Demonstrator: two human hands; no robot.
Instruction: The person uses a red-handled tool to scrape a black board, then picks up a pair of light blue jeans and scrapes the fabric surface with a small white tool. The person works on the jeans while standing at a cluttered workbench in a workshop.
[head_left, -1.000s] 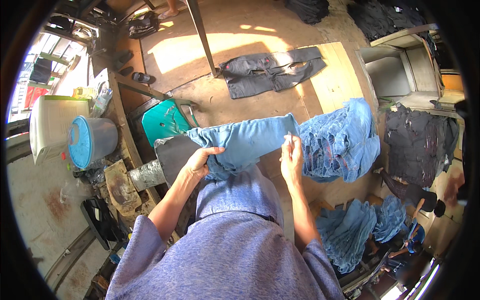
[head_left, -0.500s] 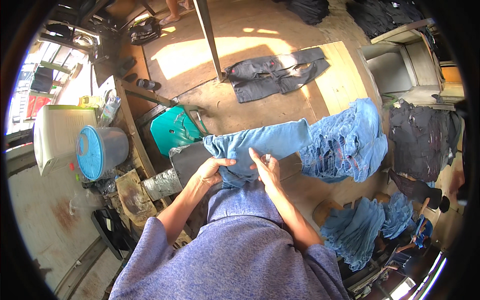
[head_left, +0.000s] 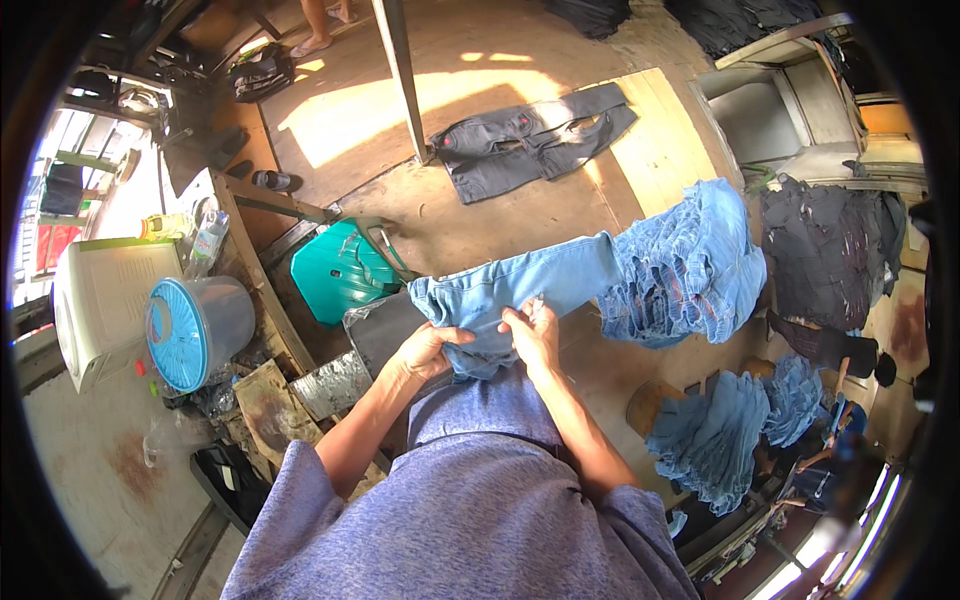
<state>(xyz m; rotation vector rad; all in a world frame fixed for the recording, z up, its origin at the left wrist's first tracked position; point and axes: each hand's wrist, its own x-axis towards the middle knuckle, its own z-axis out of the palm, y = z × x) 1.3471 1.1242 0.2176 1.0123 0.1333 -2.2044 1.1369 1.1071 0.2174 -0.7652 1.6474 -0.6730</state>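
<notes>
A pair of light blue jeans [head_left: 520, 277] lies folded lengthwise across my lap, its far end reaching right toward a stack of blue denim [head_left: 690, 270]. My left hand [head_left: 428, 352] grips the near edge of the jeans, thumb on top and the fingers hidden beneath the cloth. Against the middle of the jeans, my right hand [head_left: 533, 335] is closed with thumb and fingers together. A small pale, shiny thing [head_left: 538, 300] shows at its fingertips, too small to make out.
A green plastic stool [head_left: 345, 270] and a dark padded surface [head_left: 385, 328] stand to the left. Beyond them is a clear tub with a blue lid [head_left: 180, 335]. Black trousers [head_left: 530, 145] lie on the floor ahead. More denim [head_left: 710, 440] and dark cloth piles [head_left: 830, 250] are on the right.
The right thumb has drawn in closer to the fingers, and the small pale thing now points up above them. My left hand keeps its hold. The whole view has shifted slightly.
</notes>
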